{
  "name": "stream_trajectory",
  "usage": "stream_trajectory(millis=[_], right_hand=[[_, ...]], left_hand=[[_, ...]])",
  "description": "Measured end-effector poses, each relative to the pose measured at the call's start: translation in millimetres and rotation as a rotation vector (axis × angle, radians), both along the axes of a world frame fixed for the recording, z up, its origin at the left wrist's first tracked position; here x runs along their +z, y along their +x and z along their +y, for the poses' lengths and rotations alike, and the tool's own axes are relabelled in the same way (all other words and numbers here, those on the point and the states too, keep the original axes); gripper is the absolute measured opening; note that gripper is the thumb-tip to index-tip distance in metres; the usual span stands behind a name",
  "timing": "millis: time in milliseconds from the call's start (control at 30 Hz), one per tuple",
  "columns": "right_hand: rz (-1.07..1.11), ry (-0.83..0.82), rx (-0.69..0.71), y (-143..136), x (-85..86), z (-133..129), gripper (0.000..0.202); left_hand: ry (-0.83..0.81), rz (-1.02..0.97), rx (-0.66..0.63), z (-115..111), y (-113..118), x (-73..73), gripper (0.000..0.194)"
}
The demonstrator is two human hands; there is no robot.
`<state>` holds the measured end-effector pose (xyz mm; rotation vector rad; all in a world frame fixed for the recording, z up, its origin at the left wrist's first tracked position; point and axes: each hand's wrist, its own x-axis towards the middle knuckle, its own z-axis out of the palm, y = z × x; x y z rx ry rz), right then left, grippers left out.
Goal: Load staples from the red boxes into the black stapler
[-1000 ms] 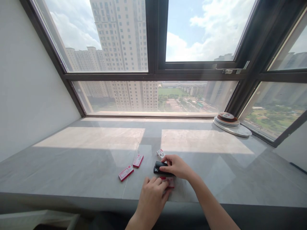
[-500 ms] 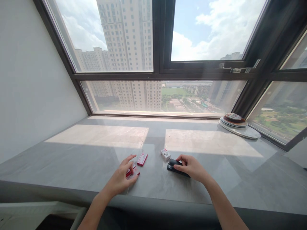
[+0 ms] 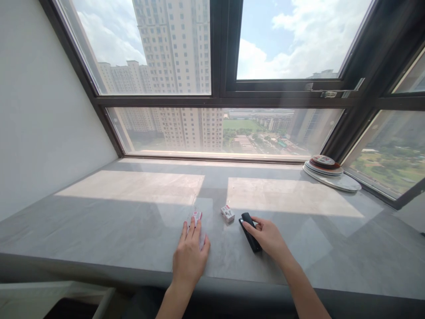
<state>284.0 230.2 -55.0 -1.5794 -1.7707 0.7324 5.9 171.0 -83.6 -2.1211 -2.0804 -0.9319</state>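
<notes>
My left hand point(image 3: 191, 254) lies palm down over the grey sill, fingers spread and pointing forward. Its fingertips reach the near end of a small red and white box point(image 3: 197, 215). Something pale and reddish shows between its thumb and index finger, mostly hidden under the hand. My right hand point(image 3: 265, 235) grips a black stapler point(image 3: 250, 232) between thumb and fingers; the stapler rests at a slant on the sill. Between the hands, a bit farther off, sits a small white box point(image 3: 227, 214) with a printed picture.
The marble-patterned sill point(image 3: 116, 221) runs below a dark-framed window point(image 3: 215, 103). A stack of round plates or boards point(image 3: 323, 170) lies in the back right corner. At the lower left, below the sill's front edge, is a pale piece of furniture point(image 3: 66, 294).
My left hand has moved right and turned palm down, over the red and white boxes. My right hand has swung the stapler to point more forward, away from the white box.
</notes>
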Motion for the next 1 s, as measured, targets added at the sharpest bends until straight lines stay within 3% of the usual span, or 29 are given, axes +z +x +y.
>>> stream_trajectory(millis=[133,267,367,567,800,1000], right_hand=[[0.075,0.042,-0.063,-17.4,-4.2,23.7,0.053],[0.164,0.022,-0.024,-42.4,5.4,40.5,0.054],[0.236,-0.008,0.056,-58.7,8.3,34.6,0.052],[0.438,0.017,0.148,-67.3,-5.4,-0.6,0.049],[0.558,-0.047,0.203,-80.0,-9.0,-24.6,0.046],[0.545,-0.025,0.247,-134.6,-14.2,-23.0,0.047]], left_hand=[[0.016,-0.024,-0.007,11.2,15.3,0.5,0.061],[0.027,-0.082,-0.068,22.1,35.9,1.7,0.059],[0.023,-0.098,-0.126,26.0,52.0,0.3,0.058],[0.041,-0.126,-0.157,27.0,65.1,-3.2,0.055],[0.027,-0.125,-0.162,22.3,51.8,-0.7,0.043],[0.046,-0.144,-0.121,18.7,-4.1,-0.8,0.038]])
